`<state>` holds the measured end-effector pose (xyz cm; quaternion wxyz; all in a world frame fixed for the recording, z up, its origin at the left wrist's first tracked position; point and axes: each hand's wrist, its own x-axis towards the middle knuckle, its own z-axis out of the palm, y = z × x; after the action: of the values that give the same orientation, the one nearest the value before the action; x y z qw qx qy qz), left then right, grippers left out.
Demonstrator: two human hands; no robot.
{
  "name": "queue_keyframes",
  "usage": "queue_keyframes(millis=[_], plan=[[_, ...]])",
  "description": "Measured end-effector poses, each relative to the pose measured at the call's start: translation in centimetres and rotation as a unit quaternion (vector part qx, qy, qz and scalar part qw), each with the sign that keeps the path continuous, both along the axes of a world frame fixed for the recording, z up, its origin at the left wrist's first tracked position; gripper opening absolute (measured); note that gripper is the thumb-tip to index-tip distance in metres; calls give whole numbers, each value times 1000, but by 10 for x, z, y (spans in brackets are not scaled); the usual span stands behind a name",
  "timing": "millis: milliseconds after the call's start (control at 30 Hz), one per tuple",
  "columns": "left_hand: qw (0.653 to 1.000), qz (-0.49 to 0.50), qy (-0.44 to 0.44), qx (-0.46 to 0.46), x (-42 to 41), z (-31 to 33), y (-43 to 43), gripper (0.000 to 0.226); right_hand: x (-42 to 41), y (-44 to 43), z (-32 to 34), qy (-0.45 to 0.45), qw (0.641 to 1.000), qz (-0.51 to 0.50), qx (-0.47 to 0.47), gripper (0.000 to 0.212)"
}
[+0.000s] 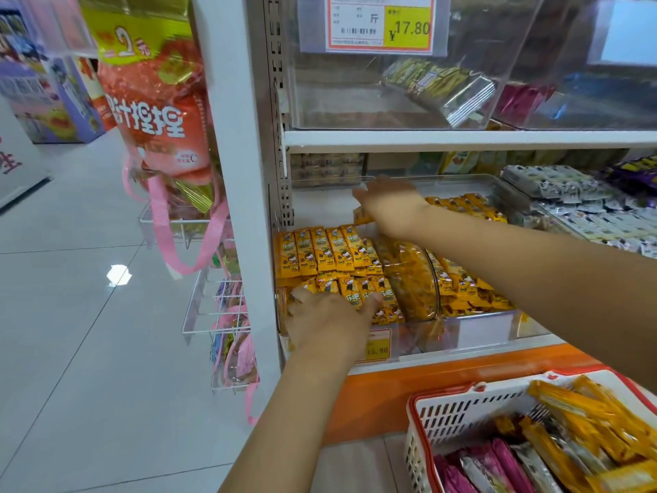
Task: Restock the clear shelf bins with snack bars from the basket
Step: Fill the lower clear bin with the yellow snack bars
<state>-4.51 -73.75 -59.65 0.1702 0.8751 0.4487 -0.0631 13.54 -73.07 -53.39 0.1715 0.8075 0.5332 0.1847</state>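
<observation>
On the middle shelf, we have both hands in the clear bin [480,330]. Left hand [329,320] lies on the near-left yellow bars [321,252], fingers spread and fairly straight, pressing down. Right hand [389,204] reaches to the far side, fingers curled over a single bar [362,219] whose end pokes out left. Basket [444,418] sits near right, below the shelf, holding spare bars [576,403] and pink packs [508,464]. Price tag [378,348] is on the bin front.

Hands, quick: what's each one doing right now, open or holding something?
Left hand: open, pressing on the yellow snack bars.
Right hand: holding one yellow bar.
</observation>
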Motion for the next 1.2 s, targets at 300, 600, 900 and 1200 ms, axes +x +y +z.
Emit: queue_keyframes(millis=[300,600,900,1200], plan=[[994,-95,20,40,1,-12,6,84,-36,-14,-15,36,987,-78,137,44],[995,-93,-10,27,-12,-8,7,70,-49,10,-38,14,989,-150,-4,30],[993,-98,-50,43,-13,-10,10,61,-60,-18,-50,141,976,-147,-80,28],[982,-134,-97,94,-24,-5,4,49,-65,-28,-40,253,957,-131,-50,13]])
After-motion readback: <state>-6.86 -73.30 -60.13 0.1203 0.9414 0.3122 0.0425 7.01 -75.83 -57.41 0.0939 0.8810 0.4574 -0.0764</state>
